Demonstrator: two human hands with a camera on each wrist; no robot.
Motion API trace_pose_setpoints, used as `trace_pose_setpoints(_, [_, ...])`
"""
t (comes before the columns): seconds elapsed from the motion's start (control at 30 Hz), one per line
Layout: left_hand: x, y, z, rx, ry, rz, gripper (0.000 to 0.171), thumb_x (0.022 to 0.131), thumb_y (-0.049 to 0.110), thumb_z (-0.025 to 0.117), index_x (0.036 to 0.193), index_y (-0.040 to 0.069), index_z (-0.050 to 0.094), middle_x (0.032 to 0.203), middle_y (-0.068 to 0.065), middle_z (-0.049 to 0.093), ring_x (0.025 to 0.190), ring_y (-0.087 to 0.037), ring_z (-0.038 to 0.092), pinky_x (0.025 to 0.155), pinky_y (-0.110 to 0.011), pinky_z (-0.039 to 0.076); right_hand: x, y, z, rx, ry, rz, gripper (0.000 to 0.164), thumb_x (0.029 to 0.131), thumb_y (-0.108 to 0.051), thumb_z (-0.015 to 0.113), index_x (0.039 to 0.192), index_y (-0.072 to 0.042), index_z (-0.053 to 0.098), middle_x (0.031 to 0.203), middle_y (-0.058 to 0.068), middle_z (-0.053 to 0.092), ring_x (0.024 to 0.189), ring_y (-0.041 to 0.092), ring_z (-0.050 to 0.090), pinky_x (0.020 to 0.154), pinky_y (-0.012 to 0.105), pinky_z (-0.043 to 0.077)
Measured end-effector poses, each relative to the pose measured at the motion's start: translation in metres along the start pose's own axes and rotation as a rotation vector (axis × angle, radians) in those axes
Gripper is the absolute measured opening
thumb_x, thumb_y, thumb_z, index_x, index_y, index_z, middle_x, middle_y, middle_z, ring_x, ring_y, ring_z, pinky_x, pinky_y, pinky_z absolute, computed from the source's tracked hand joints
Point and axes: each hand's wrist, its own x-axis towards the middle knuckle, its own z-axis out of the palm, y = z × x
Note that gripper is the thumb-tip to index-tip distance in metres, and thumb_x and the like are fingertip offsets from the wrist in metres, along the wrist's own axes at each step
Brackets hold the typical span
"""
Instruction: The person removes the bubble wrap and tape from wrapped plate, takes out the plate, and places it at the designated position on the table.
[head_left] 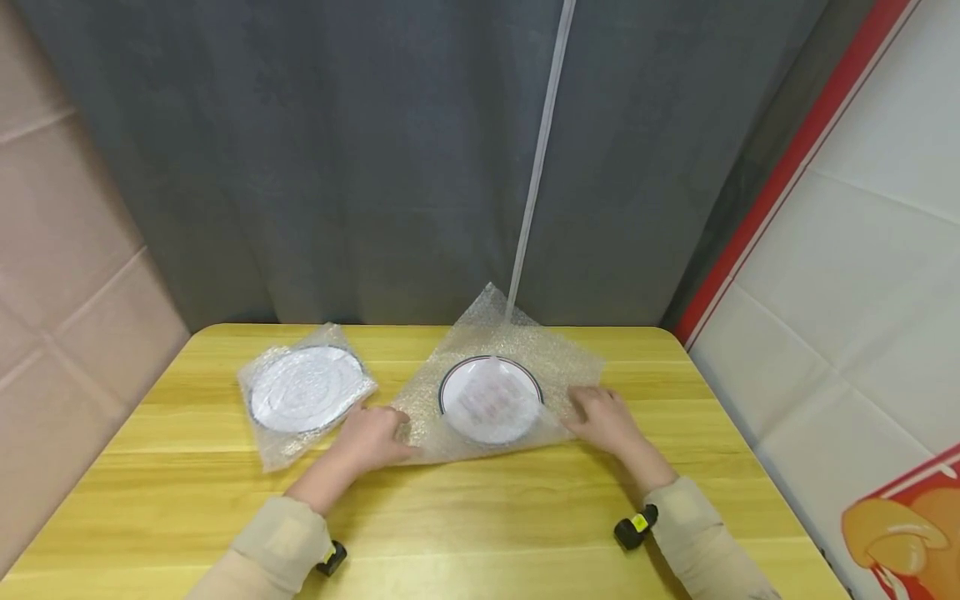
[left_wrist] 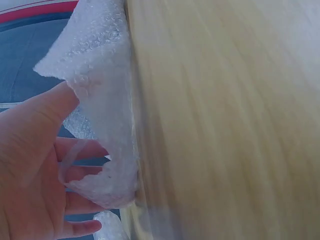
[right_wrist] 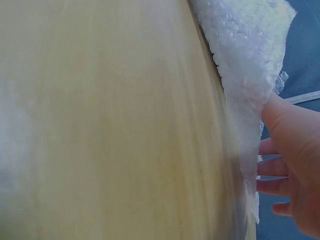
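Note:
A round white plate (head_left: 491,379) with a dark banded rim lies on a sheet of bubble wrap (head_left: 558,367). The sheet's near part is folded up over the plate's lower portion, and something pale and square with faint reddish marks shows at its middle. My left hand (head_left: 375,437) holds the left end of the fold, thumb and fingers spread apart around the wrap (left_wrist: 102,95). At the opposite end my right hand (head_left: 603,417) grips the fold too. In the right wrist view its thumb and fingertips go behind the wrap (right_wrist: 245,65).
Left of the sheet, another plate (head_left: 307,387) lies fully wrapped in bubble wrap. Both rest on a yellow wood-grain table (head_left: 480,525). The sheet's far corner reaches past the table's back edge, near a dark grey curtain (head_left: 360,167). A white panel (head_left: 847,275) stands at right.

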Motion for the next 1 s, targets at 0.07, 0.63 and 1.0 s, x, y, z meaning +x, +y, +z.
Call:
trace_pose_setpoints(0.07, [0.0,0.001,-0.001,0.003,-0.019,-0.013,0.051,0.069,0.053,0.076,0.094,0.009,0.073,0.081,0.0,0.069,0.08,-0.023,0.064,0.099,-0.062,0.03,-0.001,-0.001,0.0,0.009,-0.011,-0.012,0.064,0.081,-0.033,0.075,0.129,0.005,0.056,0.129,0.022,0.056,0.121,0.041,0.047,0.101,0.059,0.031])
trace_pose_setpoints(0.63, [-0.005,0.013,-0.004,0.121,-0.1,-0.072,0.051,0.059,0.069,0.074,0.057,0.023,0.051,0.085,-0.001,0.062,0.105,-0.036,0.052,0.105,-0.067,0.011,-0.014,-0.008,0.001,0.031,-0.113,-0.087,0.103,0.069,-0.067,0.071,0.136,0.007,0.047,0.14,0.029,0.041,0.127,0.047,0.038,0.105,0.062,0.024])
trace_pose_setpoints(1.0, [-0.008,0.005,0.005,0.006,-0.149,-0.036,0.102,0.064,0.06,0.078,0.135,-0.007,0.047,0.14,-0.031,0.04,0.129,-0.048,0.035,0.104,-0.064,0.023,-0.018,-0.007,0.003,0.054,-0.158,-0.108,0.104,0.07,-0.066,0.071,0.139,0.007,0.044,0.144,0.032,0.033,0.132,0.047,0.031,0.106,0.062,0.021])
